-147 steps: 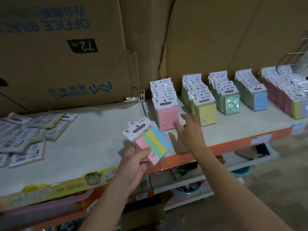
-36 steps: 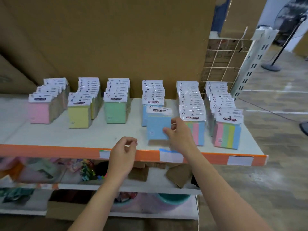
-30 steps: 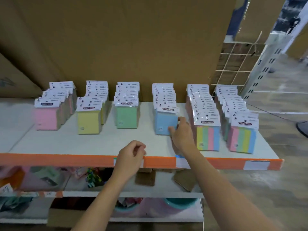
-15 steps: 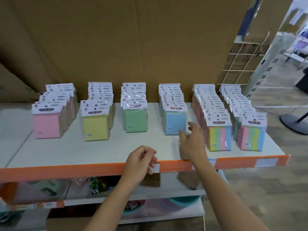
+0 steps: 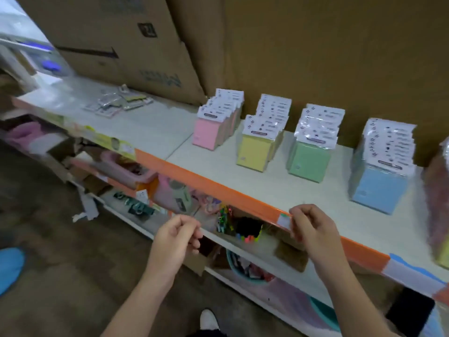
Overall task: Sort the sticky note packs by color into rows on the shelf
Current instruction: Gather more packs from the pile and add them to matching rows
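Four rows of sticky note packs stand on the white shelf (image 5: 279,188): pink packs (image 5: 209,132), yellow packs (image 5: 255,149), green packs (image 5: 311,159) and blue packs (image 5: 379,186). A blurred multicolour row (image 5: 439,203) shows at the right edge. Loose packs (image 5: 116,103) lie flat at the far left of the shelf. My left hand (image 5: 177,237) hangs below the shelf's orange front edge with fingers loosely curled and holds nothing. My right hand (image 5: 313,227) is in front of that edge, fingers curled, empty, next to a white label.
Large cardboard boxes (image 5: 136,42) stand behind the shelf. A lower shelf (image 5: 243,249) holds pink bins, a teal basket and coloured clips. The floor and a white shoe (image 5: 209,319) are below; a blue object (image 5: 9,266) is at the left edge.
The view has swung left, so the rows now sit to the right and the loose pile shows. My right hand has pulled back from the blue row to the shelf's front edge.
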The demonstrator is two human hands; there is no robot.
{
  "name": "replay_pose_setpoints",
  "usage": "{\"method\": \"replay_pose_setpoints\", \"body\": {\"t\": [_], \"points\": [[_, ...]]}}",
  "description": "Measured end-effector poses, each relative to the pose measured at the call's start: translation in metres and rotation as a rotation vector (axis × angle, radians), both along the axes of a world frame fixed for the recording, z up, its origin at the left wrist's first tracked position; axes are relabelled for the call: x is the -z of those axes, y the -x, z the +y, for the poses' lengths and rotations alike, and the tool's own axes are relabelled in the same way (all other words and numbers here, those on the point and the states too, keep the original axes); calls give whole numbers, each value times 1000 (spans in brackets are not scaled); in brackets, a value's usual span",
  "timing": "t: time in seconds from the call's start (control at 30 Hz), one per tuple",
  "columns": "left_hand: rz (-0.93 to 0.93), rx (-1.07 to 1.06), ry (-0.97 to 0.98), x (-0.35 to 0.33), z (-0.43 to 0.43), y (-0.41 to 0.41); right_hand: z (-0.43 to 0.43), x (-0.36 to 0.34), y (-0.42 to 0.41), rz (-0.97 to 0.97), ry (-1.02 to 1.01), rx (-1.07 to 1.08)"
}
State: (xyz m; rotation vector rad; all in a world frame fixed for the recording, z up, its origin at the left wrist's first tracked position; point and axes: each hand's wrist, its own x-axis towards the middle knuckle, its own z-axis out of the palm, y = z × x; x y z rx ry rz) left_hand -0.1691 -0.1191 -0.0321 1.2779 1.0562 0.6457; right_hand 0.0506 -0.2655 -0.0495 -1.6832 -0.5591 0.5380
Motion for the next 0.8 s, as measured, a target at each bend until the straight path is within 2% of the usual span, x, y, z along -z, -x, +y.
{"method": "replay_pose_setpoints", "body": {"t": [0.17, 0.33, 0.5, 0.8], "points": [[-2, -230, -11, 5, 15, 64, 51, 3, 38, 3, 25, -193], [-27, -329, 8, 18, 53, 124, 113, 6, 84, -4, 68, -314], [-25, -272, 22, 24, 127, 178, 197, 5, 139, -15, 61, -338], [10, -98, -25, 8, 296, 251, 367, -23, 228, -6, -24, -207]]}}
